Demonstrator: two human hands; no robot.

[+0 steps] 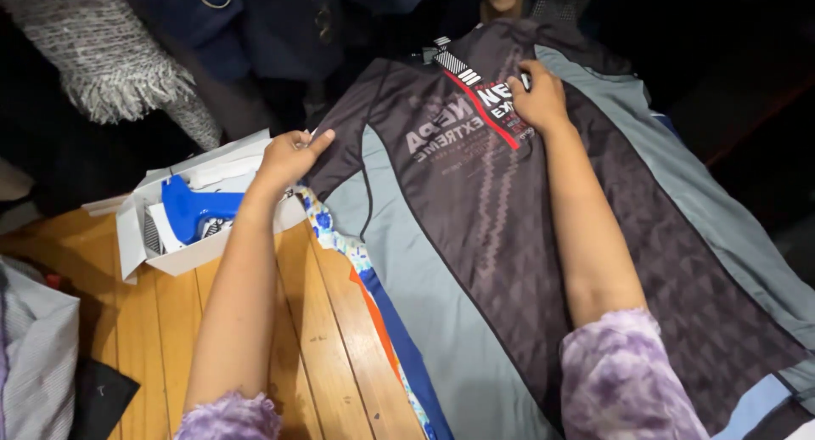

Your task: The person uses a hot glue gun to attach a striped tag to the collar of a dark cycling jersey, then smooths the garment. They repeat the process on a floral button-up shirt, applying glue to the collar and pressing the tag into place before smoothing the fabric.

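Dark sports jersey (543,236) lies flat, front up, across wooden counter (221,321), on top of other bright fabrics (382,313). Left hand (289,155) pinches sleeve edge, fingers closed on cloth. Right hand (536,96) presses flat near collar, fingers curled onto chest print, grip unclear. Both arms extended forward, elbows low. Best handling, my read: keep collar pinned, pull sleeve outward evenly to avoid wrinkles. Open white box (191,215) with blue tool (197,209) just beside left hand.

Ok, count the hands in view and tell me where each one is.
2. The left hand grips the shoulder edge of the dark jersey, beside the white box. The right hand presses on the jersey's chest print near the collar. No others show.
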